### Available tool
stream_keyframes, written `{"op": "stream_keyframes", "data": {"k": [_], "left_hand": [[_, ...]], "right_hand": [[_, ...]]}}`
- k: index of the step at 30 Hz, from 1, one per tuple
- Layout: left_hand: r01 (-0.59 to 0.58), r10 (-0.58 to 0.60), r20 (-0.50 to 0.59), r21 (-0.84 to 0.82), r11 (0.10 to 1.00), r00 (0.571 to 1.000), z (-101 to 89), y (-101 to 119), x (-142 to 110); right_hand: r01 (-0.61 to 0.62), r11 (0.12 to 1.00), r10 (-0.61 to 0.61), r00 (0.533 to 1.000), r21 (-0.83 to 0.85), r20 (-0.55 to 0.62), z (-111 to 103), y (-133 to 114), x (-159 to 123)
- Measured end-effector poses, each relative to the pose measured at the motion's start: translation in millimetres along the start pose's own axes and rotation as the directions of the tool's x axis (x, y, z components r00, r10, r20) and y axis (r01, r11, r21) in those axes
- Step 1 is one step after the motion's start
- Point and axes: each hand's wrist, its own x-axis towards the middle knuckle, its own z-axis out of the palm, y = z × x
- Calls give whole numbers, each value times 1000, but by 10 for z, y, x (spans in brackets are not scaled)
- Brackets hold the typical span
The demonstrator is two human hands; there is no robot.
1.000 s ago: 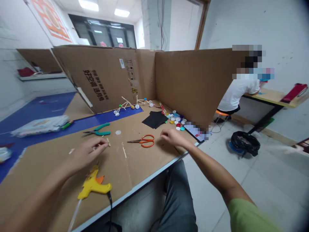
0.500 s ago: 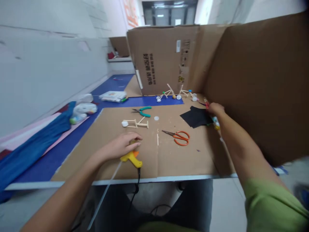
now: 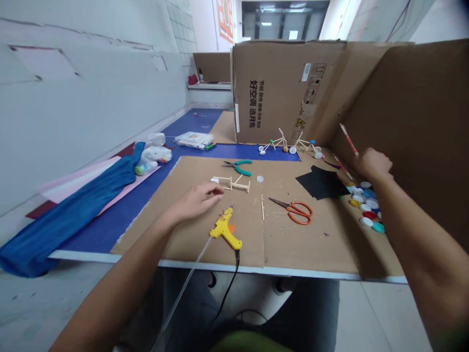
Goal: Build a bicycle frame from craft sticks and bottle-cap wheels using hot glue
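Cardboard screens [image 3: 286, 88] rise along the far and right sides of our tabletop [image 3: 293, 249], a white wall runs down the left, and a blue cloth [image 3: 66, 225] lies across the blue-covered surface beside it; the nearest risks sit close to our hands. Our yellow hot glue gun [image 3: 224, 229] lies on its side near our left hand [image 3: 198, 201], its nozzle toward a small frame of wooden sticks [image 3: 230, 184]; if the gun is hot, a careless reach could burn our skin or string glue onto the frame. Its black cord [image 3: 231, 278] and long clear glue stick [image 3: 183, 298] pass over the tabletop's front edge, so a snag on either could drag the gun down. Bottle caps [image 3: 366, 208] lie just beside our right forearm; a sideways sweep could scatter them. Our left arm reaches in from the lower left, its fingers [image 3: 210, 193] loosely together and apparently empty, just short of the frame; our right arm lifts from the lower right, with our right hand [image 3: 372, 165] above a black sheet's [image 3: 322, 182] corner, its fingers seemingly closed on a red-and-white striped stick [image 3: 349, 139] that points upward.
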Motion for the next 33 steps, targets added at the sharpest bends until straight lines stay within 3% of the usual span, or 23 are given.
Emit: {"op": "stream_keyframes", "data": {"k": [1,3,5,7,9,10,12,15,18,21,24,26,30,33], "left_hand": [[-11,12,-42,5,1000,999,2,-10,30],[-56,61,-156,37,998,986,24,16,124],[-137,160,-274,102,985,948,65,103,250],[-221,265,-325,166,961,908,115,226,368],[-217,248,-318,128,968,915,165,335,433],[-189,198,-283,60,980,938,190,369,434],[-108,93,-169,-81,991,981,238,392,370],[-77,24,-214,-241,968,976,309,358,150],[-17,-78,-208,-421,907,975,369,338,-81],[31,-142,-307,-337,941,941,413,358,-215],[17,-144,-343,-347,938,928,457,384,-263],[7,-154,-330,-406,914,931,489,397,-274],[-3,-158,-294,-480,877,943,556,384,-271],[1,-180,-260,-568,823,949,625,332,-260]], "right_hand": [[17,998,-16,1000,56,-23,-100,-65,-68],[176,915,-148,984,363,-103,-289,-295,-284],[320,712,-304,943,625,-136,-445,-641,-590],[418,439,-533,834,795,-144,-554,-1042,-923],[367,209,-649,746,907,-152,-614,-1415,-1208],[315,122,-665,730,941,-158,-626,-1570,-1317],[232,-31,-642,741,972,-197,-625,-1806,-1459],[129,-174,-600,773,976,-209,-585,-1998,-1532],[73,-256,-543,814,964,-206,-541,-2082,-1562],[49,-284,-502,844,958,-192,-498,-2136,-1658],[-8,-267,-528,838,964,-139,-425,-2195,-1832],[-53,-266,-556,824,963,-108,-354,-2244,-1970],[-154,-211,-671,741,965,-28,-207,-2362,-2218],[-188,-191,-706,708,964,-2,-142,-2439,-2309]]}}
